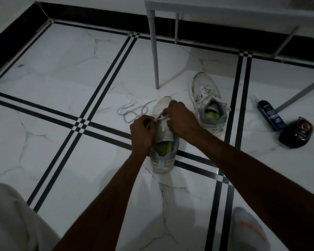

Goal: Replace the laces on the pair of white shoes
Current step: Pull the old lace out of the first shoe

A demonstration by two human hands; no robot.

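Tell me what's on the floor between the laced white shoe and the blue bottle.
Nothing but bare tile: between the laced shoe and the blue bottle the head view shows only white marble floor crossed by a pair of black stripes.

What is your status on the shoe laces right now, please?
Left hand and right hand both pinching a lace over the near shoe. Far shoe still laced. Loose lace on floor beside it, nothing blocking.

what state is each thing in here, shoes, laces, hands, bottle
near shoe: upright on floor, mostly unlaced
far shoe: upright, laced, untied
loose lace: lying on floor left of near shoe
left hand: pinching a lace end
right hand: gripping lace over near shoe
blue bottle: lying on its side
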